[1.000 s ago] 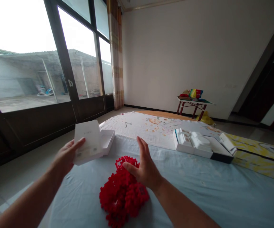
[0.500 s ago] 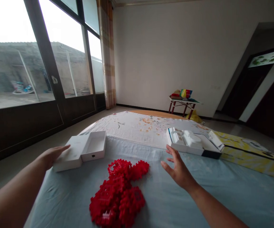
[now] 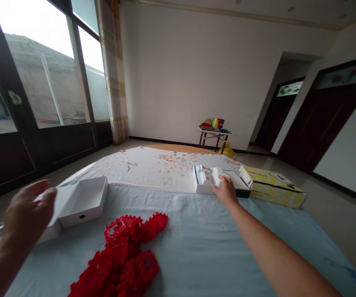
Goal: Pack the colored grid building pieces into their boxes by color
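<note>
My left hand [image 3: 31, 212] is raised in front of the white box lid [image 3: 62, 196] at the left, thumb apart from the fingers, with nothing seen in it. Beside that lid lies an open white box tray [image 3: 88, 198] with a bare inside. On the right, my right hand [image 3: 226, 190] closes its fingers over a white moulded piece [image 3: 216, 173], which sits in a white box [image 3: 203, 189]. The fingertips are partly hidden behind the piece. A heap of red toothed plastic pieces [image 3: 122, 255] lies between my arms.
A dark-sided open box [image 3: 240, 184] and a yellow-and-white patterned box [image 3: 277, 189] stand right of my right hand. Under everything are a light blue cloth [image 3: 190, 243] and a white floral cloth [image 3: 144, 169]. A small table [image 3: 215, 131] with colourful items stands by the wall.
My right hand has reached forward from above the blue cloth onto the white moulded piece. My left hand has lifted off the white lid. The view has turned right.
</note>
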### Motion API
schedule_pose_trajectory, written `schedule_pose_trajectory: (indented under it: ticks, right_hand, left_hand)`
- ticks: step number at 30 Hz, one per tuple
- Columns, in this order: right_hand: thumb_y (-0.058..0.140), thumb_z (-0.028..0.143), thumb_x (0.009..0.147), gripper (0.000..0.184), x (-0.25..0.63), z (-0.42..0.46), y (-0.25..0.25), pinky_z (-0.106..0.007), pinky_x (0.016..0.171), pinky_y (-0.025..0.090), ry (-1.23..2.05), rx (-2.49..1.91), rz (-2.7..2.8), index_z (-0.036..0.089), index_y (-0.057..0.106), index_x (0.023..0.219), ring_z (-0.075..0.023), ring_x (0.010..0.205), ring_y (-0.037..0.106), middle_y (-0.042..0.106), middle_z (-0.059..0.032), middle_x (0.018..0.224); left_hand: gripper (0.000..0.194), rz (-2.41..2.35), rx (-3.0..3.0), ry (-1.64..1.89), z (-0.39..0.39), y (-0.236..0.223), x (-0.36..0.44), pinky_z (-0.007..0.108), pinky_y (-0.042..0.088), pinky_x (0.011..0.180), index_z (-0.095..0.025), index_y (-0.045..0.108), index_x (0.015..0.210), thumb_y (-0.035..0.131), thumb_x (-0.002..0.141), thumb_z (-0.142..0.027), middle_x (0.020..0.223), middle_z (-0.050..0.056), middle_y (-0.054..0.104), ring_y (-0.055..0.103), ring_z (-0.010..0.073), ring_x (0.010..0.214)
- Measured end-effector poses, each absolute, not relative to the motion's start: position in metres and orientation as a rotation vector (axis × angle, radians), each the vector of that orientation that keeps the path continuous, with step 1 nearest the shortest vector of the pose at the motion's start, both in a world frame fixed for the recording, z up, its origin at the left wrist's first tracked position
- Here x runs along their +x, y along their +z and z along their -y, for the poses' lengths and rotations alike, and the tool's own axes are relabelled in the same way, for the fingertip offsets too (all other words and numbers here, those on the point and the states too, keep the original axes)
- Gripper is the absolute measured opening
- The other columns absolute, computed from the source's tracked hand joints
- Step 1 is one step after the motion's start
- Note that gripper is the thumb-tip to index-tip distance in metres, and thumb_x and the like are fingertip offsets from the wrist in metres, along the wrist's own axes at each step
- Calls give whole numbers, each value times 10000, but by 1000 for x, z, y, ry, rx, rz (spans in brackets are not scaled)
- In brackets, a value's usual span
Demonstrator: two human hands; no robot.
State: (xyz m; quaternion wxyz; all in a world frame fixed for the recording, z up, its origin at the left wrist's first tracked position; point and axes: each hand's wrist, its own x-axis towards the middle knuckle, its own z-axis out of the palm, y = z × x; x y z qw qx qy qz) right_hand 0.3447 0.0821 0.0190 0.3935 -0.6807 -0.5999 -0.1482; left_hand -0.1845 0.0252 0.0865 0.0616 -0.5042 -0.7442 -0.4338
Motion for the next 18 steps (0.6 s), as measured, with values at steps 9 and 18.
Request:
schedule_pose_trajectory:
  ticks: [9,18]
  right_hand:
    - [627,202,704,131,306,-96,17,-397,810,294,-529,-1857,1934,229,628,832,-267,959,442,566,-85,986]
    - [619,215,749,63,289,-55,50,-346,811,280,-440,-1623,2210,245,609,804,-211,909,460,587,-25,870]
  left_hand:
    - [226,1798,-2752,-1558,53,91,15,295,466,781,-239,589,949,463,821,-376,910,36,654,605,186,846]
    - [373,2241,-3122,-1939,72,60,62,301,474,733,-182,583,1024,595,741,-425,1018,105,634,603,225,873]
